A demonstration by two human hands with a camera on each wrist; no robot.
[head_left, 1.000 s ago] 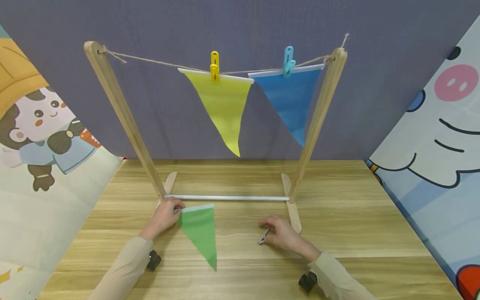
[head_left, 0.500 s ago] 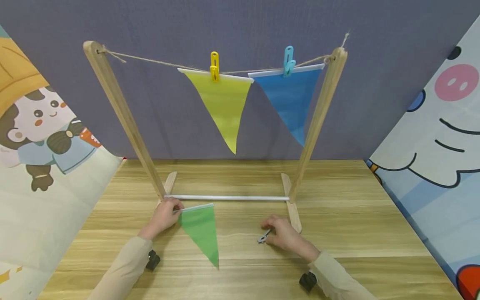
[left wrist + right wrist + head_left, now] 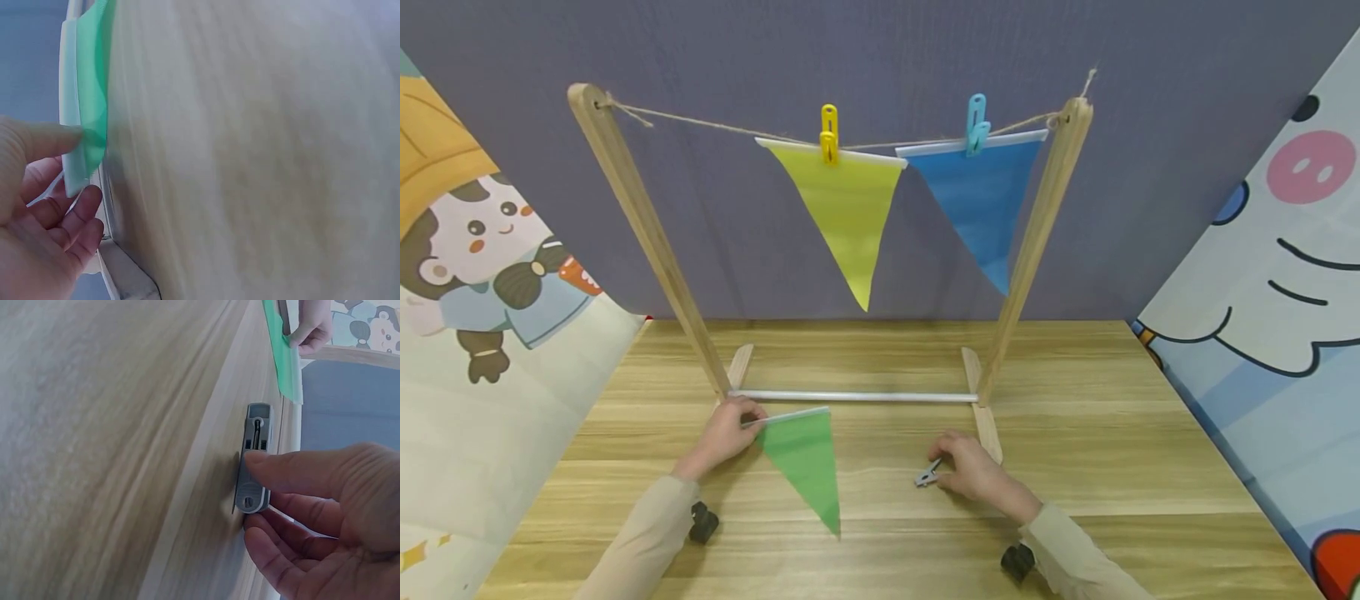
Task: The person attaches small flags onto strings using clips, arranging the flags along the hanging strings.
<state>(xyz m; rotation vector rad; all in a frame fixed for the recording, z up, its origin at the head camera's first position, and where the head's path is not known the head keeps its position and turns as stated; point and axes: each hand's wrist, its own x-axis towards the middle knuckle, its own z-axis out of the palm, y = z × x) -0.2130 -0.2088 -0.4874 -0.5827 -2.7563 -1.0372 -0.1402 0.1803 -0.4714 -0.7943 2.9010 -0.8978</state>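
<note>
A green triangular pennant [image 3: 805, 462] with a white top edge is held at its upper left corner by my left hand [image 3: 726, 435]. In the left wrist view, the thumb and fingers pinch the pennant's white edge [image 3: 70, 94]. My right hand [image 3: 973, 473] pinches a small grey clothespin [image 3: 927, 476] just above the table, near the right foot of the stand. The right wrist view shows the thumb pressing on the grey clothespin [image 3: 253, 478] from one side, with the fingers behind it.
A wooden stand with a left post [image 3: 658, 250] and right post [image 3: 1037, 242] carries a string [image 3: 700, 122]. A yellow clothespin [image 3: 829, 133] holds a yellow pennant [image 3: 846, 217]; a light blue clothespin [image 3: 977, 125] holds a blue pennant [image 3: 985, 196]. A white rod [image 3: 853, 396] joins the bases.
The green pennant's lower tip has swung slightly right. My right hand has shifted slightly right, with the grey clothespin still between its fingers. The yellow pennant's tip has drifted a little left.
</note>
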